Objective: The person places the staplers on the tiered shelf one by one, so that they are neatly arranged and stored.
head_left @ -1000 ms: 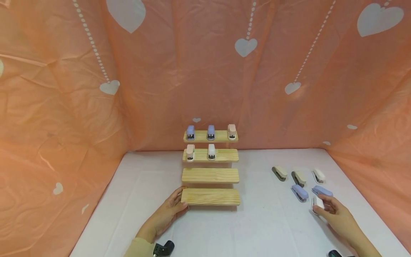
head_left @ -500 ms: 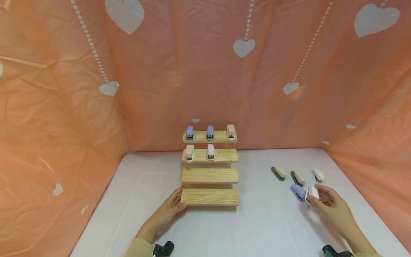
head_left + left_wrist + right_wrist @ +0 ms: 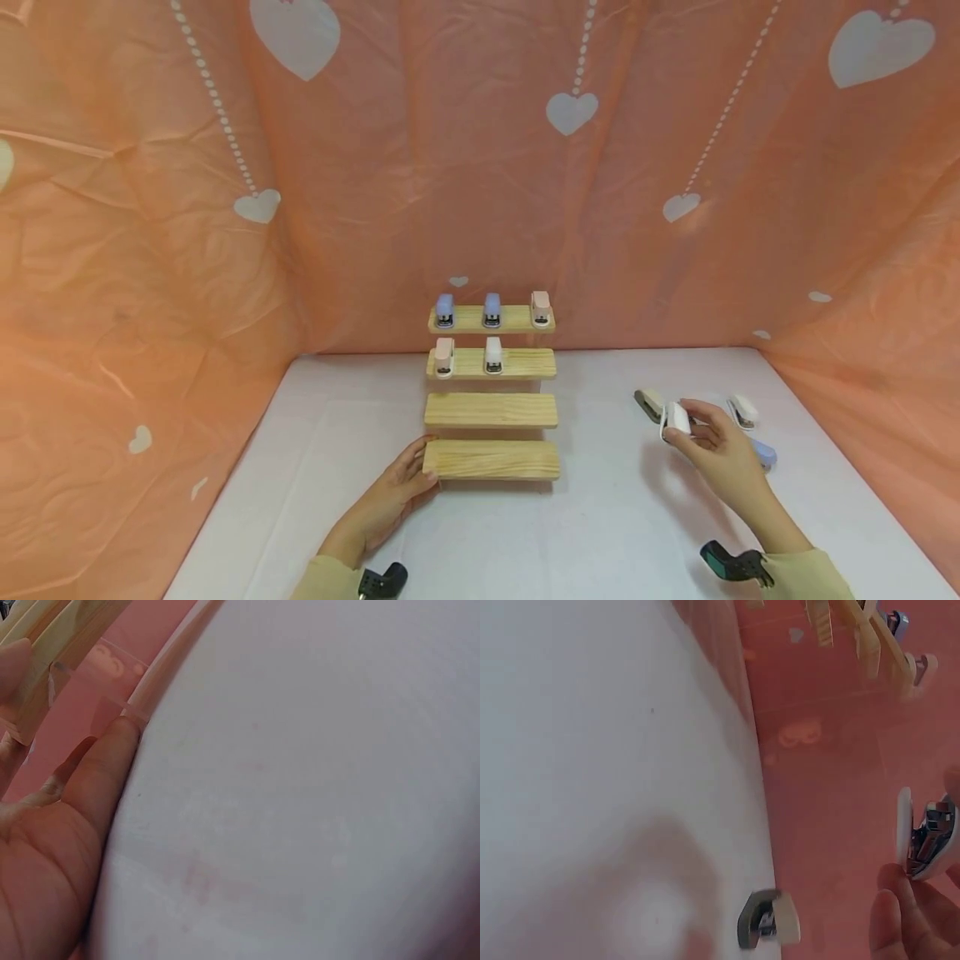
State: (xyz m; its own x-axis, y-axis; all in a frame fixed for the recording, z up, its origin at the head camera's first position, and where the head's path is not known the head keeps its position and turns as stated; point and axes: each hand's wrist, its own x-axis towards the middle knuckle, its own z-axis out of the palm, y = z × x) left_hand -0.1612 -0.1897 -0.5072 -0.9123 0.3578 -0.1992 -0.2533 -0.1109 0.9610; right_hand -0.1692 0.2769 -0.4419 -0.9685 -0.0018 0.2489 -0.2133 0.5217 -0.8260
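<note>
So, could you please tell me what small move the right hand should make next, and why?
Probably carry the white stapler left toward the second-highest shelf: the right hand holds it raised, and that shelf's right end is bare.

I see a white mini stapler (image 3: 678, 418), metal innards showing, held in R hand (image 3: 723, 448) above the tbl (image 3: 600, 533). 4-tier wood rack (image 3: 491, 460) stands upright, L hand (image 3: 396, 496) gripping bottom tier's left end; 5 staplers (image 3: 492, 357) on top 2 tiers.

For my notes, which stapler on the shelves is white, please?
The rightmost stapler on the second shelf from the top; the others are purple staplers or pink staplers.
</note>
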